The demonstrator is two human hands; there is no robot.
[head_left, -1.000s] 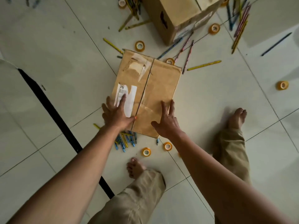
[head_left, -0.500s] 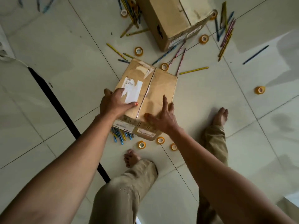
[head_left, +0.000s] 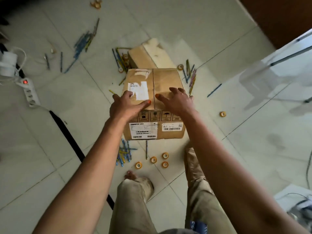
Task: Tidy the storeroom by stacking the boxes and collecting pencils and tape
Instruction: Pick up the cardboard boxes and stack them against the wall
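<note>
A brown cardboard box (head_left: 152, 125) with white labels stands on the tiled floor in front of me. My left hand (head_left: 126, 105) rests on the near left of its top, fingers spread flat. My right hand (head_left: 177, 100) lies flat on the near right of the top. A second box (head_left: 148, 56) sits just behind it. Coloured pencils (head_left: 124, 153) lie in a small pile at the near side of the box, with several orange tape rolls (head_left: 153, 159) beside them. More pencils (head_left: 191, 76) are scattered to the right and far left (head_left: 82, 43).
A white power strip (head_left: 29, 91) with a lit red switch and cables lies at the left. A black strip (head_left: 67, 134) runs across the tiles. One tape roll (head_left: 222, 114) sits alone at the right. My bare left foot (head_left: 130, 175) stands near the tape rolls. A dark wooden door (head_left: 278, 17) stands at the top right.
The box now shows its labelled front face and lies square to me, where before I saw mostly its top. Both hands have shifted on the top. My view has pulled back and turned.
</note>
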